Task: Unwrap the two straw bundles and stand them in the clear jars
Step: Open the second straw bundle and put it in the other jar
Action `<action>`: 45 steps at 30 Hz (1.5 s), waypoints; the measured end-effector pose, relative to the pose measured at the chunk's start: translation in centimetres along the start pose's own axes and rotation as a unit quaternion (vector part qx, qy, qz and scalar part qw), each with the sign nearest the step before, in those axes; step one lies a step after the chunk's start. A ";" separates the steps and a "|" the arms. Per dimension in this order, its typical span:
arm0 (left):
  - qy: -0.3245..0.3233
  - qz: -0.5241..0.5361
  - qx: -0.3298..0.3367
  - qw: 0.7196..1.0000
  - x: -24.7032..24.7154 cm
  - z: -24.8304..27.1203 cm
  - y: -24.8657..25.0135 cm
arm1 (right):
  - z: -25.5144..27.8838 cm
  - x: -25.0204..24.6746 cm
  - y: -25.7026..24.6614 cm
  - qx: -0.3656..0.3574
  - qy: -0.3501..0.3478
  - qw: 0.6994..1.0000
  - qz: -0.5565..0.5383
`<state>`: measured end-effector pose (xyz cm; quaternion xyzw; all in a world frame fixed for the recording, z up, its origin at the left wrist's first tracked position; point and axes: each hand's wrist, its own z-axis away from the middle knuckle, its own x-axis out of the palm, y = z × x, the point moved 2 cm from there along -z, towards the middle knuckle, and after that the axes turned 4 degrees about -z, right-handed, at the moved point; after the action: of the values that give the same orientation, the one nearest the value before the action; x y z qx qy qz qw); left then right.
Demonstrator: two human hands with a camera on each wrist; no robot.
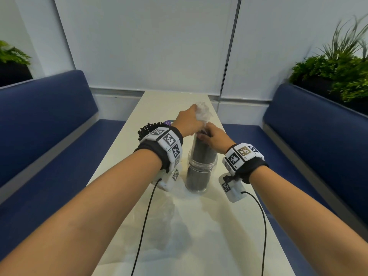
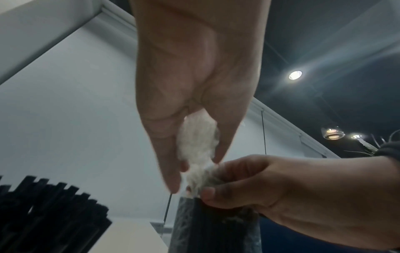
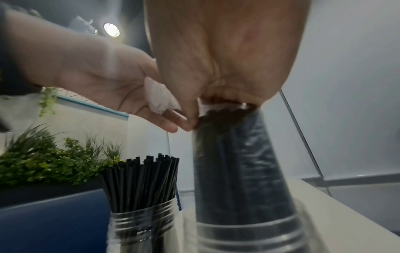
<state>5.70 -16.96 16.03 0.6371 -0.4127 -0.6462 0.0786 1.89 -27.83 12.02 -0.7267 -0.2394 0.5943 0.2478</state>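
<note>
Clear plastic wrap (image 1: 202, 111) is bunched above the upright bundle (image 1: 203, 152) of black straws, which stands inside the near jar (image 1: 200, 176) at the middle of the table (image 1: 209, 226). My left hand (image 1: 188, 121) grips the crumpled top of the wrap, fingers and thumb pinched round it; the left wrist view shows the white wad held between thumb and fingers directly over the bundle's upper end. My right hand (image 1: 216, 139) holds the top of the bundle, with its fingers (image 2: 236, 172) curled round the rim where wrap and straws meet. The wrap covers the bundle's sides down into the jar, as the right wrist view shows by the sheen on the dark column. The far jar (image 3: 142, 229) stands just beside the near one, on my left, and carries loose straws (image 3: 142, 181) fanned out above its threaded mouth; in the head view only their tips show behind my left wristband. More crumpled clear film (image 1: 169, 216) lies on the table nearer to me. Blue benches (image 1: 45, 124) run along both sides of the table, with green plants (image 1: 334, 72) behind them.
</note>
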 end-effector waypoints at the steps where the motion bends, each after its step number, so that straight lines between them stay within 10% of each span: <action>1: -0.015 -0.026 0.008 1.000 0.0 -0.1 0.1 | -0.1 0.0 -0.2 0.000 0.016 1.000 -0.001; 6: -0.015 -0.124 0.045 0.991 -0.1 0.1 0.7 | 0.2 -0.4 -0.4 -0.024 0.077 0.996 -0.033; 20: 0.049 0.037 0.029 0.998 -0.1 0.0 1.0 | 0.8 0.1 0.6 -0.010 0.044 0.991 -0.126; 26: -0.007 -0.156 0.070 0.985 -0.2 -1.2 0.5 | -0.1 0.0 0.4 -0.016 0.094 0.993 -0.073; 38: 0.091 0.057 0.035 0.994 -1.0 -1.5 0.6 | -0.8 -0.5 0.2 0.016 0.065 0.997 -0.046; 45: -0.044 -0.113 0.084 0.989 -1.0 -2.0 0.5 | -0.6 -0.5 0.0 0.003 0.126 0.992 0.017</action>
<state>7.45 -17.53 17.38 0.6552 -0.3942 -0.6410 -0.0668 2.41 -28.22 12.48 -0.7990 -0.1916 0.5029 0.2682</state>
